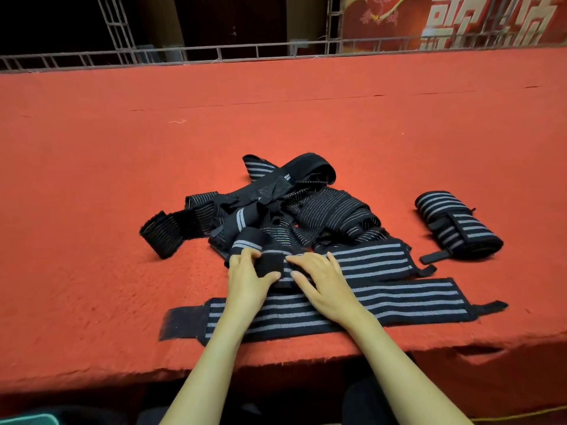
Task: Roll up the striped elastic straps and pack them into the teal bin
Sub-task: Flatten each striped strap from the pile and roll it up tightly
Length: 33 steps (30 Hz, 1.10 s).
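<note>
Left grip (248, 280) tight around rolled end of strap (374, 261); right grip (322, 286) flat, spread.

1. A red felt-covered platform (276, 127) filled most of the view; nap rough, w/ a faint seam (276, 101) across its far half.
2. The platform's near edge (478, 348) was ragged, felt frayed & sagging toward the right.
3. Along the platform's far edge ran a grey metal rail (214, 53), ladder-type truss laid flat.
4. Behind the platform, upper left, an upright truss section (115, 26) rose past the rail.
5. Behind the platform, center: dark backdrop (233, 19), approx. black, little detail.
6. Behind the platform, upper right: red banner (408, 23) w/ big white characters & a pale flower motif (377, 13).
7. Below the platform's front edge: deep shadow; a yellow cord (521, 414) at bottom right.
8. Light lay evenly on the platform top; the bkgd behind was much dimmer.
</note>
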Available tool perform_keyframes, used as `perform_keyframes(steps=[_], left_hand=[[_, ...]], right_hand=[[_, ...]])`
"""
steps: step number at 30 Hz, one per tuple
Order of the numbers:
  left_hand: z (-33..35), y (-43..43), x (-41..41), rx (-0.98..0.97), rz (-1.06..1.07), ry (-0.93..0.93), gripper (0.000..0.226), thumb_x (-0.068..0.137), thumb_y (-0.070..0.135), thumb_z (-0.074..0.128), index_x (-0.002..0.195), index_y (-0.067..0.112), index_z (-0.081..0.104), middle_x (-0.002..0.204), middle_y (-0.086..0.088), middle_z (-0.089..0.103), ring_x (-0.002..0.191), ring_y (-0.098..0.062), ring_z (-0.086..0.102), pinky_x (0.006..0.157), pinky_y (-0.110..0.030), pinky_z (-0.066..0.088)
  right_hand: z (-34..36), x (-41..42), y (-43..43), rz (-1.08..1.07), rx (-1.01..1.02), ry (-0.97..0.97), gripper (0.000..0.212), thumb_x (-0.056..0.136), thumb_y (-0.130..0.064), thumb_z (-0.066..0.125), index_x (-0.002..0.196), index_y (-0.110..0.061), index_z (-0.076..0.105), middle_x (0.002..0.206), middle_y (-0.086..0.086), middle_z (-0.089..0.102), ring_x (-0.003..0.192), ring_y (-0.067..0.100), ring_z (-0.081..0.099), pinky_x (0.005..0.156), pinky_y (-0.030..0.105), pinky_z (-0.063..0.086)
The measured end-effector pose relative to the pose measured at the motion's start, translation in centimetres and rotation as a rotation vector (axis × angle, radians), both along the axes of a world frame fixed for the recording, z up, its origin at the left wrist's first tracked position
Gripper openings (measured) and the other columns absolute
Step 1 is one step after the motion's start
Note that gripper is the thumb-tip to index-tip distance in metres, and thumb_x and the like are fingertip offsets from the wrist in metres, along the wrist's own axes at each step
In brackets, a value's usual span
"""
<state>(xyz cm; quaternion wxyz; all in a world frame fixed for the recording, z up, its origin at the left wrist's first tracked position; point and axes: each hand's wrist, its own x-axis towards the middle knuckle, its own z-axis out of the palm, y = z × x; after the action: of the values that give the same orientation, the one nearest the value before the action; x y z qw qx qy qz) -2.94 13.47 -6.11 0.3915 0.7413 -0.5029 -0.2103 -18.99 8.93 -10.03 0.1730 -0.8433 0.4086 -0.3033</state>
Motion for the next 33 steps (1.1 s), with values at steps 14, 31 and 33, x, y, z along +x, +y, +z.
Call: perform_keyframes(steps=[14, 31, 33], left_hand=[[-0.4, 0.1, -2.9, -0.069, 0.05, -0.006, 0.046, 0.078, 0.024, 0.072, 0.114, 0.014, 0.044, 0.118, -0.007, 0.046, 0.106, -0.025, 0.049, 0.087, -0.029, 0.035], [0.0, -1.5, -8.5, -0.33, -0.227, -0.246, 0.031, 0.085, 0.025, 0.066, 0.113, 0.012, 0.059, 0.112, 0.001, 0.056, 0.105, -0.016, 0.046, 0.094, -0.019, 0.033], [0.1, -1.3, -8.8, -0.306, -0.261, -0.122, 0.018, 0.092, 0.016, 0.055, 0.109, 0.011, 0.058, 0.108, 0.002, 0.06, 0.103, -0.014, 0.053, 0.094, -0.025, 0.04]], right_hand=[[0.1, -0.6, -0.4, -0.089, 0.06, -0.054, 0.05, 0.086, -0.055, 0.042, 0.12, -0.026, 0.064, 0.115, -0.014, 0.064, 0.111, 0.008, 0.051, 0.105, 0.03, 0.033], [4.6, -6.2, -1.7, -0.181, 0.463, -0.328, 0.019, 0.1, -0.031, 0.045, 0.104, -0.03, 0.063, 0.096, -0.01, 0.069, 0.093, 0.003, 0.064, 0.093, 0.032, 0.048], [4.9, -6.4, -1.8, -0.217, 0.478, -0.327, 0.018, 0.098, -0.036, 0.047, 0.102, -0.029, 0.063, 0.096, -0.01, 0.068, 0.09, 0.004, 0.064, 0.091, 0.034, 0.05]])
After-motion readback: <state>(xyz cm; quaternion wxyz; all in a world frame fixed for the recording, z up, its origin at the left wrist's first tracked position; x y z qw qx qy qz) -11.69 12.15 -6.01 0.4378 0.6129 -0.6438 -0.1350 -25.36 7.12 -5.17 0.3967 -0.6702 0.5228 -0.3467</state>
